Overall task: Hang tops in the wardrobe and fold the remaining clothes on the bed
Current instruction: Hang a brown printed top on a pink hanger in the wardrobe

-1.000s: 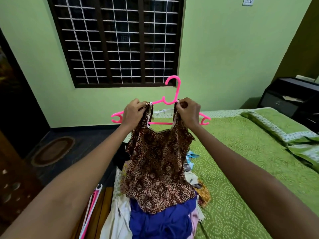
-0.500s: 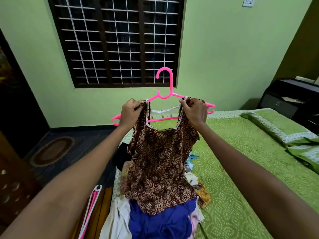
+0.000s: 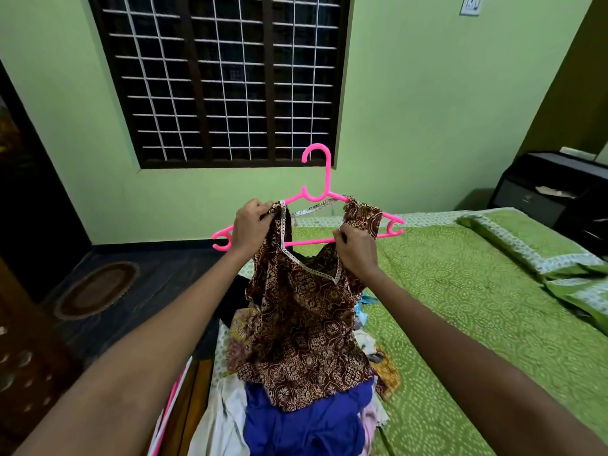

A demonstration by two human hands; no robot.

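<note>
A brown patterned top [image 3: 306, 327] with white lace trim hangs in front of me on a pink plastic hanger [image 3: 317, 192]. Its right shoulder strap sits over the hanger's right arm. My left hand [image 3: 251, 225] grips the top's left shoulder strap at the hanger's left arm. My right hand [image 3: 357, 248] pinches the neckline edge near the hanger's lower bar. Beneath the top's hem a pile of clothes [image 3: 306, 422], with a blue garment uppermost, lies on the green bed [image 3: 477, 307].
More hangers [image 3: 169, 413] lean at the bed's left edge. Green pillows [image 3: 533, 248] lie at the right, with a dark cabinet [image 3: 552, 189] behind them. An oval mat [image 3: 97, 289] lies on the dark floor below the barred window [image 3: 223, 77].
The hanger has turned upright and level. The top's right strap now lies over the hanger's right arm, and my right hand has dropped from that strap to the neckline.
</note>
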